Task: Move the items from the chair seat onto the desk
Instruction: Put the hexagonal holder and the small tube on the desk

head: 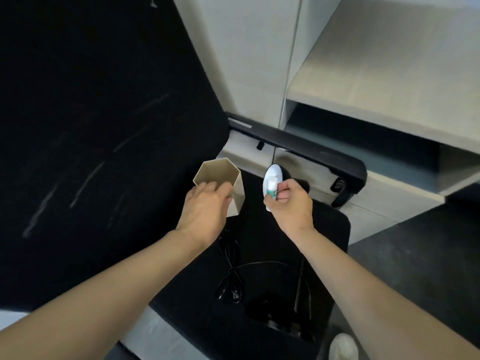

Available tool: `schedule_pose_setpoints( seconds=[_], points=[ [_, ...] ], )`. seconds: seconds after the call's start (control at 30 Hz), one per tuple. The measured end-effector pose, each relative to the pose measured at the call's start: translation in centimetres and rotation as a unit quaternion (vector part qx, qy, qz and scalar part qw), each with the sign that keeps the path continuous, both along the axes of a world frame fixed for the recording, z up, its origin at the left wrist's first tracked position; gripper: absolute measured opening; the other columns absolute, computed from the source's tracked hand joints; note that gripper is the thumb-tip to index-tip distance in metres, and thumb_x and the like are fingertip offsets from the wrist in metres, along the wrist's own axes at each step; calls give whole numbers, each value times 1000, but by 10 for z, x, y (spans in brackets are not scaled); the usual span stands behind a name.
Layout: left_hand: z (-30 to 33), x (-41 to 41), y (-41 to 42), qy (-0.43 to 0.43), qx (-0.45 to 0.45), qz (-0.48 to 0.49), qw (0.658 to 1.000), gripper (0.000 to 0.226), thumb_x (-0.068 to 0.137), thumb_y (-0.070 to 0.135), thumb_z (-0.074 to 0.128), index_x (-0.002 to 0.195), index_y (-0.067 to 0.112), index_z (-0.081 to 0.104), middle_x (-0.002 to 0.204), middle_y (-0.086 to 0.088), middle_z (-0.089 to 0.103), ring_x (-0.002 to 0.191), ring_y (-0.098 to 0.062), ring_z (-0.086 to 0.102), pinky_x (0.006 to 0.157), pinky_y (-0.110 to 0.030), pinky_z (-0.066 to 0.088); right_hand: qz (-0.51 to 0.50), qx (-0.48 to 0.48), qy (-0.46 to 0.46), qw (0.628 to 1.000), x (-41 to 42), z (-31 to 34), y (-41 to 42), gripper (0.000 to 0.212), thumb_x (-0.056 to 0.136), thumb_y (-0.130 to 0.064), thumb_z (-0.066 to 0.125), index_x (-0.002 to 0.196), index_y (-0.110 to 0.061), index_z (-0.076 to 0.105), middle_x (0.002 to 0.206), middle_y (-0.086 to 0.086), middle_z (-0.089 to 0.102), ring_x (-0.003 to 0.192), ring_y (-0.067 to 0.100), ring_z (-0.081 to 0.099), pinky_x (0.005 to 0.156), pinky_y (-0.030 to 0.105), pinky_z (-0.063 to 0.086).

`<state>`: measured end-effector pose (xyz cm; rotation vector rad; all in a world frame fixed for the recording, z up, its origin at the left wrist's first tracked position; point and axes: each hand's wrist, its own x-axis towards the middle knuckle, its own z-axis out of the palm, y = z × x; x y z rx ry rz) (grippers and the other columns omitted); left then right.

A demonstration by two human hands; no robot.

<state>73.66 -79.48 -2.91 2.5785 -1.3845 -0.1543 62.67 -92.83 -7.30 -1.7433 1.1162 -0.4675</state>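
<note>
Hands over a black chair seat [272,237]: the left hand [205,211] has its fingers hooked over the rim of a beige hexagonal cup [220,180], the right hand [291,201] pinches a small white-and-green tube [272,187]. The one-sided hold could tip the cup. A coiled black cable [231,271] and other dark items barely show against the seat; the table cannot be placed.

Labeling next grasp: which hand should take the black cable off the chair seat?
Neither is free now. Left hand grips the beige hexagonal holder; right hand holds a small white tube. The cable lies nearer below the left wrist, so probably left, once emptied.
</note>
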Motion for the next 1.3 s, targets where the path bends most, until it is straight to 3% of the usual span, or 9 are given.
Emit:
schedule_pose_setpoints(
  seconds=[0.1, 0.23, 0.33, 0.53, 0.73, 0.9, 1.03, 1.2, 1.3],
  points=[
    [30, -15, -30, -7, -28, -40, 999, 14, 97, 24, 42, 97, 17, 53, 91, -1, 56, 90, -21, 51, 85, -30, 40, -23, -3, -44, 999, -23, 38, -22, 26, 75, -15, 74, 81, -28, 53, 75, -12, 62, 69, 1, 63, 56, 7, 43],
    [70, -42, -77, -22, -70, -101, 992, 13, 96, 24, 43, 92, 16, 52, 86, -2, 56, 84, -21, 50, 72, -28, 37, -57, -17, -89, 994, -60, 83, -58, 25, 74, -11, 74, 80, -26, 54, 78, -6, 65, 75, 10, 65, 69, 20, 53],
    [98, -69, -119, -27, -99, -137, 985, 13, 96, 24, 44, 95, 16, 53, 88, -2, 56, 84, -22, 49, 69, -27, 32, -76, -38, -115, 990, -93, 113, -92, 23, 75, -11, 74, 82, -24, 56, 78, -10, 64, 73, 5, 63, 62, 7, 48],
    [142, -132, -216, -46, -131, -205, 969, 12, 96, 23, 44, 91, 14, 51, 87, -5, 58, 85, -24, 51, 69, -29, 37, -126, -73, -128, 981, -167, 157, -181, 18, 74, -12, 74, 83, -18, 59, 75, -10, 64, 70, 1, 62, 56, 1, 43],
    [169, -195, -320, -37, -143, -253, 956, 13, 96, 24, 43, 93, 16, 52, 90, -4, 60, 85, -22, 51, 72, -30, 38, -202, -94, -114, 968, -247, 182, -275, 19, 72, -17, 76, 79, -23, 59, 74, -10, 64, 70, 2, 62, 60, 13, 42],
    [182, -239, -407, -22, -143, -272, 951, 16, 98, 24, 41, 99, 18, 55, 99, -3, 62, 90, -21, 52, 77, -33, 45, -255, -104, -108, 955, -301, 195, -354, 16, 71, -17, 74, 76, -24, 60, 72, -7, 66, 69, 5, 63, 55, 8, 42],
    [187, -263, -469, -37, -119, -276, 953, 16, 97, 22, 41, 96, 14, 54, 98, -9, 63, 91, -27, 52, 76, -34, 38, -283, -91, -109, 948, -332, 198, -406, 14, 71, -16, 74, 79, -20, 63, 77, 1, 68, 71, 14, 65, 62, 22, 45],
    [190, -279, -536, -44, -98, -275, 955, 16, 97, 21, 40, 97, 13, 53, 98, -11, 61, 94, -29, 51, 76, -34, 37, -318, -95, -107, 937, -358, 204, -459, 17, 72, -19, 73, 75, -29, 59, 73, -6, 65, 60, -1, 59, 48, 10, 38],
    [188, -285, -570, -54, -87, -278, 955, 16, 97, 20, 40, 97, 12, 53, 99, -12, 61, 94, -30, 52, 76, -35, 39, -330, -98, -103, 933, -368, 206, -488, 15, 73, -19, 73, 80, -25, 61, 73, -7, 65, 63, 1, 58, 54, 17, 39]
  ],
)
